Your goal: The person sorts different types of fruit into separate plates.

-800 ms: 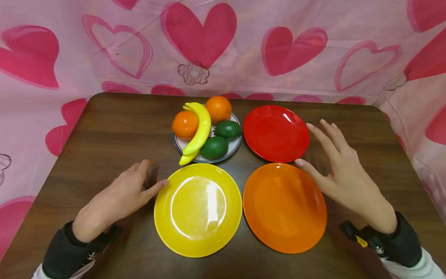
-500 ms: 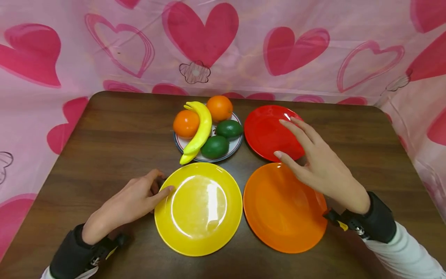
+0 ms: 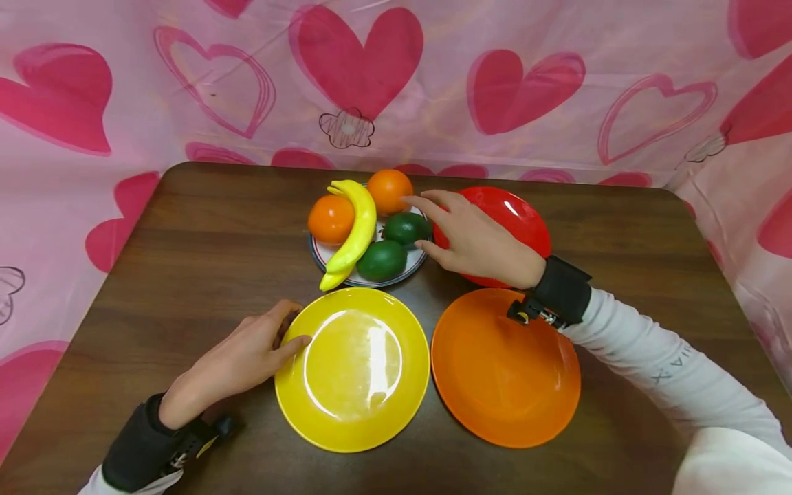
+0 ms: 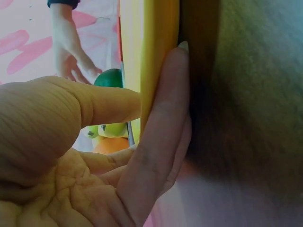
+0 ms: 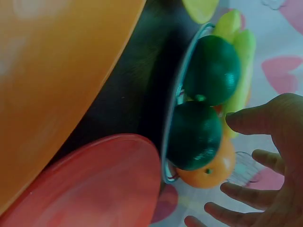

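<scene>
At the left edge of the yellow plate (image 3: 353,412), my left hand (image 3: 238,354) pinches the rim. In the left wrist view its thumb lies on the plate's upper side and its fingers on the underside. My right hand (image 3: 473,234) reaches over the red plate (image 3: 526,220) with fingers spread, holding nothing. Its fingertips hover by the far avocado (image 3: 406,228) on the white plate with a blue rim (image 3: 416,263). A second avocado (image 3: 381,260), a banana bunch (image 3: 353,234) and two oranges, one at the back (image 3: 390,192) and one at the left (image 3: 331,219), share that plate.
An orange plate (image 3: 504,385) sits right of the yellow one, under my right wrist. The dark wooden table (image 3: 204,261) carries everything. Behind it hangs a pink cloth (image 3: 433,41) printed with hearts.
My right hand has swung left from beside the red plate to over the fruit. My left hand has moved slightly right and taken hold of the yellow plate's rim. The plates and fruit stay put.
</scene>
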Available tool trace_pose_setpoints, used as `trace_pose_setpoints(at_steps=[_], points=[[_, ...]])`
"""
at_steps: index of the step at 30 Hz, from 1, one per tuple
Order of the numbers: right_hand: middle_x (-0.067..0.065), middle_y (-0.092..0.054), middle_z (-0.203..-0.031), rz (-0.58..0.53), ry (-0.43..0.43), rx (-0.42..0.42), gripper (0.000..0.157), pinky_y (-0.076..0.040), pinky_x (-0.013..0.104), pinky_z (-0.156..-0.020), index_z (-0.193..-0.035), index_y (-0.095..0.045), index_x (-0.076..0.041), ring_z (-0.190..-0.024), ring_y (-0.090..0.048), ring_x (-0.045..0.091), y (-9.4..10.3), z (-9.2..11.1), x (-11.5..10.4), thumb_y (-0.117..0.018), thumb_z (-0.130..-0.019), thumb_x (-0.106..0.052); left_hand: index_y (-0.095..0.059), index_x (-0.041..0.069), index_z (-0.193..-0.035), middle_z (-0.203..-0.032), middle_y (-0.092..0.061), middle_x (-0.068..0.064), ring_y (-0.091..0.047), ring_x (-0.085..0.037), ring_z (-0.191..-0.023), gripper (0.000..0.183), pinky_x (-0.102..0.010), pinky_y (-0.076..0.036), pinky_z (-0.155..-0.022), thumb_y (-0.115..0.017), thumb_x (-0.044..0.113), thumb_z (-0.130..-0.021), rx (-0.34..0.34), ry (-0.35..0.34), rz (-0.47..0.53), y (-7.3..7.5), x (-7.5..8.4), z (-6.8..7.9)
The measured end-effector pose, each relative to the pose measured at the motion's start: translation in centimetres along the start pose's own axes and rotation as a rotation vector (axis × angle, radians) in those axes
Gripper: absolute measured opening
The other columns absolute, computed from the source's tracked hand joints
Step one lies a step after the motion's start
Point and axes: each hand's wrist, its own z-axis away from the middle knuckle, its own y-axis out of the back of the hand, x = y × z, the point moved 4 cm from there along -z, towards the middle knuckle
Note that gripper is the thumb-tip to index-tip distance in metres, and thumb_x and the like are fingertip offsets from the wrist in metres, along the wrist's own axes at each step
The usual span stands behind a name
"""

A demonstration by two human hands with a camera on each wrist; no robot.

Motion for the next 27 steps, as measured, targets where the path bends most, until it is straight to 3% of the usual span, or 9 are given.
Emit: trace_pose_setpoints(at_steps=[13,20,27], points=[[0.014,-0.044,-0.142,-0.023,-0.010,-0.126,0.064,-0.042,0.043,-0.101,-0.150,-0.038,-0.028,-0.125,-0.044,0.030,-2.9,-2.3,0.8,-0.062,-0.091,-0.032,-0.041,0.005,-0.133,-0.087,-0.054,-0.005,-0.053,-0.017,-0.067,0.060,-0.030,-0.048,-0.062,-0.063,0.042,-0.090,-0.016,0.014,0.029,-0.3,0.0,-0.3],[0.015,-0.041,-0.144,0.003,-0.007,-0.180,0.069,-0.040,0.046,-0.101,-0.153,-0.033,-0.031,-0.122,-0.047,0.031,-4.3,-3.1,1.2,-0.063,-0.090,-0.032,-0.041,0.005,-0.132,-0.087,-0.054,-0.005,-0.053,-0.017,-0.067,0.061,-0.029,-0.048,-0.062,-0.063,0.043,-0.090,-0.023,0.029,0.033,-0.5,0.0,-0.4],[0.013,-0.046,-0.134,-0.040,0.026,-0.161,0.063,-0.040,0.045,-0.097,-0.147,-0.039,-0.026,-0.115,-0.051,0.029,-4.4,-3.8,1.3,-0.065,-0.089,-0.028,-0.041,0.006,-0.132,-0.086,-0.053,-0.005,-0.053,-0.017,-0.067,0.060,-0.030,-0.048,-0.062,-0.062,0.044,-0.090,-0.024,0.036,0.031,-0.5,0.0,-0.4]])
